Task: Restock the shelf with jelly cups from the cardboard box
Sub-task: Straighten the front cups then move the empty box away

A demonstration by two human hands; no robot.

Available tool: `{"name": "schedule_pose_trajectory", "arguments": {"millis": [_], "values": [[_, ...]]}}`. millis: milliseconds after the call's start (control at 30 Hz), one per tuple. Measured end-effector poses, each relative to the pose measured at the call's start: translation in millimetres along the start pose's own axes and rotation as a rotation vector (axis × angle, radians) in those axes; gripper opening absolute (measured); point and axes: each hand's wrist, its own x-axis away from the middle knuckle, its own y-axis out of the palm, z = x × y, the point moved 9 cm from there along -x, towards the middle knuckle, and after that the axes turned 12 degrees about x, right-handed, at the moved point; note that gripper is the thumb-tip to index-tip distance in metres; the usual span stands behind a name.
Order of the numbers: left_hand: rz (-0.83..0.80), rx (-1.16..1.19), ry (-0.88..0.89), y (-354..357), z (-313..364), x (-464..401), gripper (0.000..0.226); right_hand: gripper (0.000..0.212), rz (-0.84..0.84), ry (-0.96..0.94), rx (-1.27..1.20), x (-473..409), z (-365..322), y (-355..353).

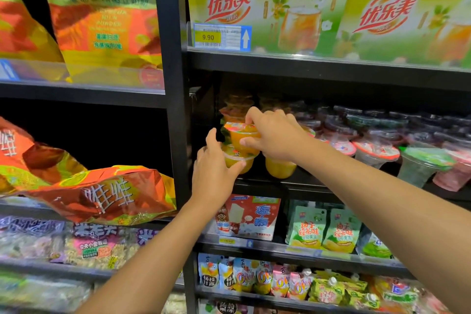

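Note:
On the middle shelf [280,187] two orange jelly cups stand stacked at the left end. My right hand [276,135] grips the upper orange jelly cup [239,136] from above and the side. My left hand [216,171] steadies the lower orange jelly cup [238,159] with thumb and fingers around it. Another orange cup [279,168] stands just to the right, under my right wrist. More orange cups are stacked behind in the shadow. The cardboard box is out of view.
Rows of dark, red-lidded and green jelly cups [377,153] fill the shelf to the right. A black upright post [175,109] borders the stack on the left. Green drink packs [267,13] sit on the shelf above, snack pouches [323,229] below.

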Motion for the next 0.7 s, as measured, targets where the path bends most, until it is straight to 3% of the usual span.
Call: {"name": "schedule_pose_trajectory", "arguments": {"millis": [400,700], "values": [[0.027,-0.009,-0.024,2,-9,-3,0.098,0.052,0.095,-0.001,0.036,-1,-21,-4],[-0.001,0.095,0.049,-6,5,30,0.101,0.081,0.104,-0.03,-0.094,13,12,-17]]}}
